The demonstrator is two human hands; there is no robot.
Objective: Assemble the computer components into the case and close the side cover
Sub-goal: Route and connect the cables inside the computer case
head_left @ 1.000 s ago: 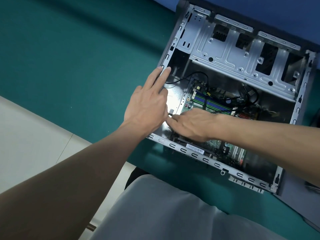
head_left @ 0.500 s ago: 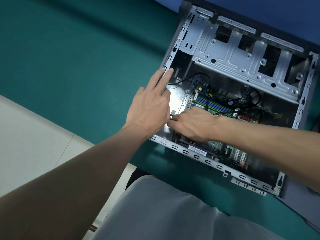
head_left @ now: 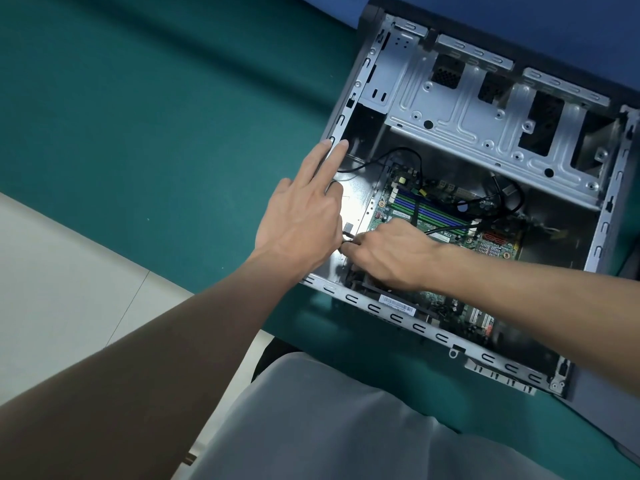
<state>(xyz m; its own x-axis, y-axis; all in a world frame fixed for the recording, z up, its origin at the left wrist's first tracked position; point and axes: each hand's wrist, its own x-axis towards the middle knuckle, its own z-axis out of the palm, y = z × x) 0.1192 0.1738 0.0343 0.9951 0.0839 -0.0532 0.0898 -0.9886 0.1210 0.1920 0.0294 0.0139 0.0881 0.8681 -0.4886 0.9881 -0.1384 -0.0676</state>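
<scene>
The case (head_left: 485, 133) lies open on the green surface (head_left: 156, 116). The left hand (head_left: 304, 216) is spread flat, two fingertips on the case's left rim. The right hand (head_left: 391, 254) is curled, pinching a thin black cable (head_left: 348, 240) beside the motherboard (head_left: 443, 216). The barcode label (head_left: 397, 303) on the near rim is unreadable. The right fingertips are hidden.

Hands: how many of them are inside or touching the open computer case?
2. The left hand lies flat on the case at its left edge, fingers along the frame. The right hand reaches inside, pinching a thin black cable end beside the green board.
</scene>
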